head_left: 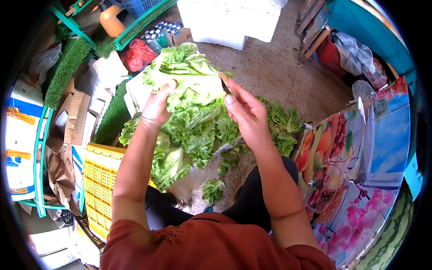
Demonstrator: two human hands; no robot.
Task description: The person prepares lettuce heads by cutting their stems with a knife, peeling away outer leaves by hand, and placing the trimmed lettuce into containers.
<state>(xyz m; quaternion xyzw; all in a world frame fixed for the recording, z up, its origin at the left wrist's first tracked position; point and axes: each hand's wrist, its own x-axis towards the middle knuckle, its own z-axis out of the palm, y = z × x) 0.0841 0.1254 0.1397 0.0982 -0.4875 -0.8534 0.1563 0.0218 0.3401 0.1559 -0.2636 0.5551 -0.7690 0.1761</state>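
A head of lettuce (189, 83) is held up in front of me, its stem end pointing right. My left hand (157, 105) is closed around its left side, thumb on the leaves. In my right hand (247, 110) is a small knife (224, 84) with a dark part visible, at the lettuce's stem end; the fingers wrap it and hide some of it. Below lies a pile of more lettuce (198, 135), with loose leaves (283, 128) on the floor to the right and one small leafy piece (213, 191) between my feet.
A yellow plastic crate (101, 186) stands by my left arm. White foam boxes (220, 22) are ahead on the concrete floor (270, 63). A fruit-and-flower printed panel (346, 180) is at the right. Cardboard (77, 117) and a red plastic bag (137, 55) are at the left.
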